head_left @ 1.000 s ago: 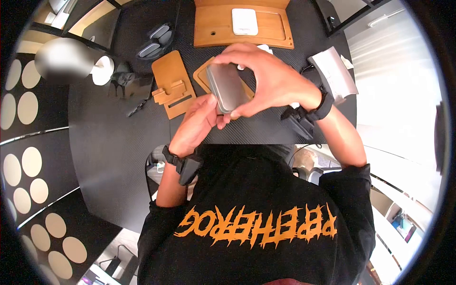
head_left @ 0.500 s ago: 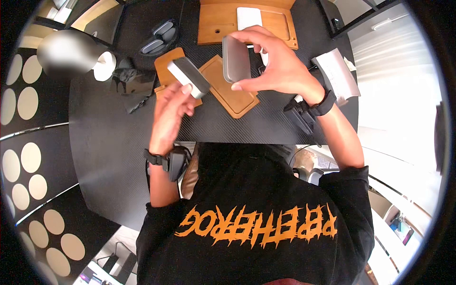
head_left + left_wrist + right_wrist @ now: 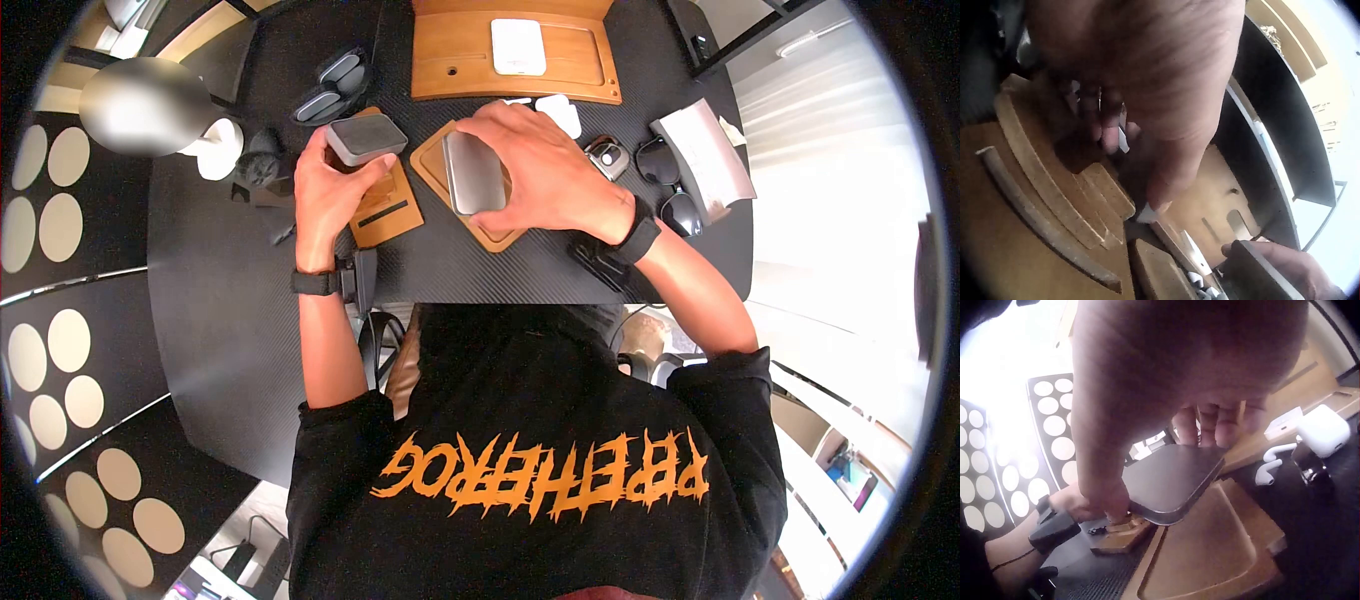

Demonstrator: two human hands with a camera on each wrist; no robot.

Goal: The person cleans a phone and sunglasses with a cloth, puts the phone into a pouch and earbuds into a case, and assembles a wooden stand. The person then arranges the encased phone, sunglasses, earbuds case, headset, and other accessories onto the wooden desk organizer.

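Note:
My left hand [image 3: 330,195] holds a grey rectangular block [image 3: 366,140] with a dark top above a slotted wooden stand [image 3: 390,210]. To its right, my right hand [image 3: 550,175] grips a smooth grey rounded slab [image 3: 475,175] by its edges, over a shallow wooden tray [image 3: 494,238]. The slab [image 3: 1175,478] hangs tilted above the tray [image 3: 1204,550] in the right wrist view, with fingertips at its far edge. In the left wrist view my left hand [image 3: 1147,69] hides most of the block, and the slab [image 3: 1257,269] is at the lower right.
A large wooden organizer [image 3: 430,75] holding a white square item [image 3: 518,47] stands at the back. White earbuds [image 3: 1269,464] and their case [image 3: 1324,431], a small silver device [image 3: 607,158], sunglasses [image 3: 658,162] and a pale box [image 3: 705,160] lie rightward. Dark oval items [image 3: 335,85] lie back left.
The two pieces were together between my hands, then came apart. My left hand moved left and up with the block; my right hand rose with the slab, then lowered back over the tray.

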